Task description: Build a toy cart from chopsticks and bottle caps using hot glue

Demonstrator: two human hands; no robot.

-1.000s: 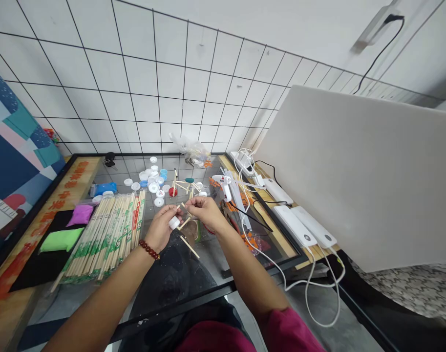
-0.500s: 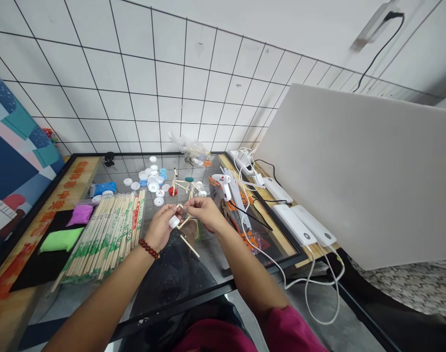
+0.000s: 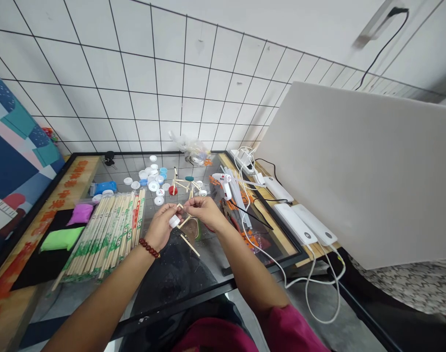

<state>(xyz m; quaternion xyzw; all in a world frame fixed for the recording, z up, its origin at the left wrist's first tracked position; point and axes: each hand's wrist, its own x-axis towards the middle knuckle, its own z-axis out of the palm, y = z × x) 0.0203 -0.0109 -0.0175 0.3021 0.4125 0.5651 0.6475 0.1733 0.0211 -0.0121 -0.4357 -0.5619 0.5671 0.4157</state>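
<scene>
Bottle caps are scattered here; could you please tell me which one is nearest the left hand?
The white cap against the left hand; the other caps lie farther off on the table.

Table (image 3: 167,288), left edge inward: packets (image 3: 61,239), chopstick bundle (image 3: 105,234) | near right edge: glue gun (image 3: 224,183) | behind left hand (image 3: 162,226) lie bottle caps (image 3: 153,187)

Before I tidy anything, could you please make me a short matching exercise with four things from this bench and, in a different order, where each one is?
Things:
1. Glue gun
2. Beaded bracelet
3. Bright green packet
4. White cap nearest the hands

Places:
A. On the black sheet, at the left of the bench
B. At the fingers of the left hand
C. Beyond the right hand and to its right
D. Around the left wrist

Pairs: 1-C, 2-D, 3-A, 4-B
</scene>
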